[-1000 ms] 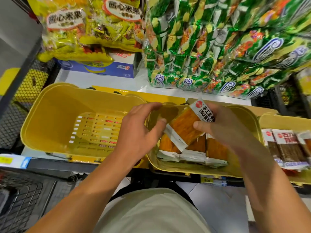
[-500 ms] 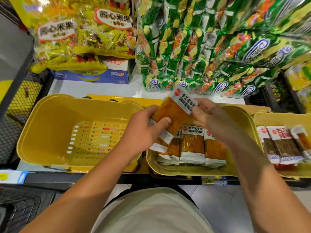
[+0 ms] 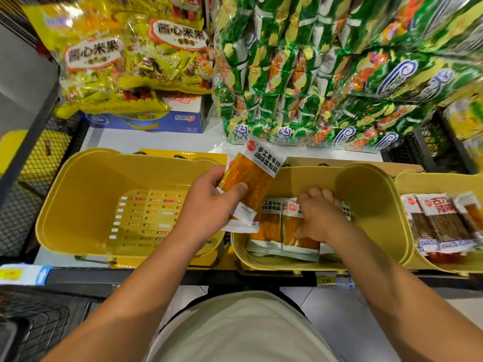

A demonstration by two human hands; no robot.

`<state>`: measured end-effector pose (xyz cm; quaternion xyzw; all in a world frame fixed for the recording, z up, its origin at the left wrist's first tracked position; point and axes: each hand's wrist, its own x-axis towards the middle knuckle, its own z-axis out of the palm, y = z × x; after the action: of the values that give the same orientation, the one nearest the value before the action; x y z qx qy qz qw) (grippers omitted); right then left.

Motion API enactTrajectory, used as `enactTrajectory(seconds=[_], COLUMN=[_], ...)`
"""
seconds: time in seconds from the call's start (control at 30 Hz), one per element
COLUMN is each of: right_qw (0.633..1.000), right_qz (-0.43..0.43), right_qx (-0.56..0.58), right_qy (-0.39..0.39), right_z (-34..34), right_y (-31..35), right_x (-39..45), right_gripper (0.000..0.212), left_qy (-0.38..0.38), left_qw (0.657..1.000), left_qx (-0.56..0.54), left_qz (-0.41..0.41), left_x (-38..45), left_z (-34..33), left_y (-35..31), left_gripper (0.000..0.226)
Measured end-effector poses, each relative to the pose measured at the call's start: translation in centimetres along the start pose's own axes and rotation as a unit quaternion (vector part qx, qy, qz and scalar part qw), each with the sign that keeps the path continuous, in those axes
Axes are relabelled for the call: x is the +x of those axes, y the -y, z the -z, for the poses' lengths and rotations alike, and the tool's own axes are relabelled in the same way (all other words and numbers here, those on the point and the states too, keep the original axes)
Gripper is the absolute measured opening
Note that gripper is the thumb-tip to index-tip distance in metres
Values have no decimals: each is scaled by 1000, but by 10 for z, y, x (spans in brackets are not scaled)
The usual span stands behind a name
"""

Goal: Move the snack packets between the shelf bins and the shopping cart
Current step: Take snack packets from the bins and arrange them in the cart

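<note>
My left hand (image 3: 209, 205) grips an orange snack packet (image 3: 251, 176) with a white label, held tilted above the gap between two yellow bins. My right hand (image 3: 320, 215) reaches down into the middle yellow bin (image 3: 366, 194), its curled fingers on the top edges of the orange packets (image 3: 269, 226) standing there in a row. Whether it holds one I cannot tell for sure. The left yellow bin (image 3: 78, 199) has nothing in it. A black wire shopping cart (image 3: 34, 327) shows at the lower left.
A third yellow bin (image 3: 444, 184) at the right holds brown snack packets (image 3: 441, 220). Big yellow bags (image 3: 125, 53) and green bags (image 3: 326, 74) are stacked on the shelf behind. A blue box (image 3: 146, 121) lies under the yellow bags. Price tags line the shelf edge (image 3: 326, 280).
My right hand has let go of the raised packet and dropped into the middle bin onto the packets there. My left hand now holds the raised packet alone.
</note>
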<state>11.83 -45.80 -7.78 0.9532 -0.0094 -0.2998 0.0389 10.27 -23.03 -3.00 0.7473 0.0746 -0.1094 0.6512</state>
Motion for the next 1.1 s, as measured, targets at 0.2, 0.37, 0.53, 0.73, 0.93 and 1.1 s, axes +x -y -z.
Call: enactTrajectory(seconds=[0.2, 0.37, 0.53, 0.73, 0.93, 1.1], right_qw=[986, 925, 823, 827, 859, 983], right_qz=[19, 27, 55, 56, 43, -72], right_qx=[167, 369, 541, 523, 488, 170], right_qy=[-4, -92, -167, -196, -148, -9], right_z=[12, 39, 60, 56, 43, 16], right_y=[-6, -26, -23, 14, 3, -30], right_x=[-18, -49, -81, -84, -70, -36], right_gripper=[45, 32, 24, 25, 38, 72], left_qy=[-2, -11, -7, 54, 36, -19], left_qw=[1000, 1000, 999, 995, 994, 994], left_qx=[-14, -10, 3, -59, -38, -17], left_qz=[-5, -10, -43, -58, -93, -109], left_x=[-3, -4, -7, -14, -10, -4], left_z=[-4, -7, -14, -24, -20, -4], left_y=[0, -1, 0, -2, 2, 7], left_gripper=[21, 18, 13, 11, 26, 27])
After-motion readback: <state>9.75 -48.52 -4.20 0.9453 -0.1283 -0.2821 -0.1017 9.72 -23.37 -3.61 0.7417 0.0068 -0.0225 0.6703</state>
